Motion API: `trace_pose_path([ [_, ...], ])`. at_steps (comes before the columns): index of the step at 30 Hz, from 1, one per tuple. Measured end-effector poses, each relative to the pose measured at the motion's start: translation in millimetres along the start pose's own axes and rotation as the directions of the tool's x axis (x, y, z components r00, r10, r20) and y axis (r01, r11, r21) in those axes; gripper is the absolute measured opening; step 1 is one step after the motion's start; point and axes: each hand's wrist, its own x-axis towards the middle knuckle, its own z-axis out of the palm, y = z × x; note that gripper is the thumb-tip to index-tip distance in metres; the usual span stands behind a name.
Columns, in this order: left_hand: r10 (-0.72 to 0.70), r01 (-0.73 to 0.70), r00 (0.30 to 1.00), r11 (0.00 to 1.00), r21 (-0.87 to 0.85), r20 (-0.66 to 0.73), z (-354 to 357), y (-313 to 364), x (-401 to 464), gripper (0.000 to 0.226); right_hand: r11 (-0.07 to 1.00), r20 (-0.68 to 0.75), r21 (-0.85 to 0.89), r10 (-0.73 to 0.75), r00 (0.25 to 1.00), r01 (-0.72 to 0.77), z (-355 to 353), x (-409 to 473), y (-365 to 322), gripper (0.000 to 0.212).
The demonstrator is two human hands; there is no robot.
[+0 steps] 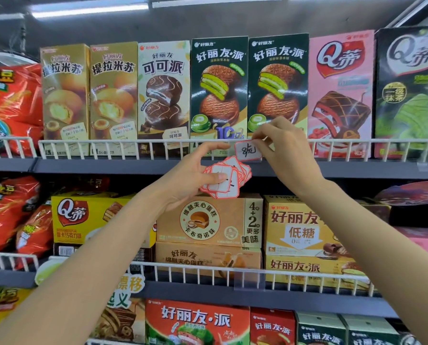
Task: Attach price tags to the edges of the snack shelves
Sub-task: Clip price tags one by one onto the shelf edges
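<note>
Red-bordered and handwritten, the price tag (248,151) sits at the centre of the frame against the white wire rail (133,141) of the upper shelf, apparently being fixed below the matcha pie boxes (277,85). The right hand (282,148) pinches its top corner between thumb and fingertips. Just below left, the left hand (198,170) grips the spare tags (224,181), likely kept ready, forefinger extended toward the rail.

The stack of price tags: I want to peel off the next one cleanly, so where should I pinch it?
Pinch the upper right corner of the stack of price tags, coming from the right: there the tags fan apart, while the left hand covers their left side.
</note>
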Motion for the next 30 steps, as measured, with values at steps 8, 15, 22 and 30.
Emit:
trace_pose_path([
  [8, 0.006, -0.006, 1.000, 1.000, -0.016, 0.004, -0.1, -1.5, 1.0, 0.053, 0.999, 0.004, 0.005, 0.049, 0.999, -0.049, 0.8, -0.2, -1.3, 0.012],
  [15, 0.002, -0.002, 1.000, 1.000, -0.007, 0.003, -0.2, -0.6, 0.8, 0.054, 0.994, 0.005, 0.051, 0.094, 0.996, -0.094, -2.6, 0.8, -0.6, 0.007],
  [22, 0.001, -0.001, 1.000, 1.000, -0.014, -0.002, -0.1, -0.8, 0.9, 0.057, 0.998, 0.040, -0.017, 0.054, 0.998, -0.053, -0.5, 1.8, -2.4, 0.007],
  [30, -0.012, 0.012, 1.000, 1.000, -0.008, 0.012, -0.1, 1.4, 1.1, 0.064, 0.996, 0.056, -0.081, 0.037, 0.998, -0.032, -1.0, 1.4, -2.6, 0.012],
])
